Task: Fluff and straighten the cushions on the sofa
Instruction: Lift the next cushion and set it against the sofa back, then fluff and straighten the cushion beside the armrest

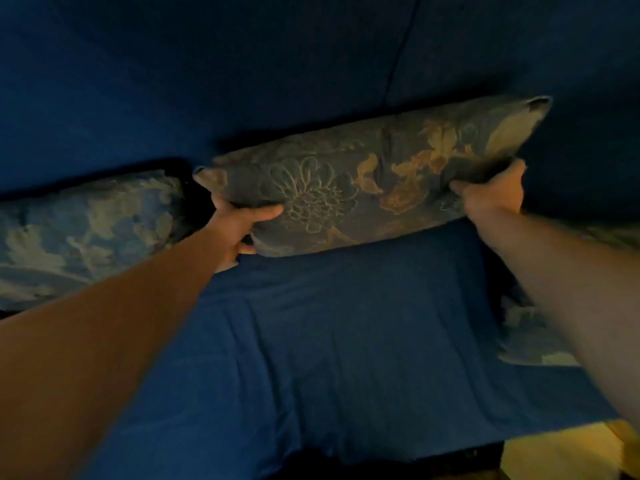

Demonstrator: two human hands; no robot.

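Note:
A floral cushion [349,181], dark blue with golden flowers, is held just above the blue sofa seat [346,323] against the backrest. My left hand [239,226] grips its lower left corner, thumb on the front. My right hand [491,192] grips its right end from below. The cushion is tilted, its right end higher. A second floral cushion [79,233] lies at the left against the backrest, partly behind my left forearm. A third floral cushion [530,334] shows at the right edge, mostly hidden by my right forearm.
The blue sofa backrest [242,81] fills the top of the view, with a seam [401,53] running down it. A wrinkled blue cover spreads over the seat. A yellow floor patch [561,452] shows past the sofa's front edge at the bottom right.

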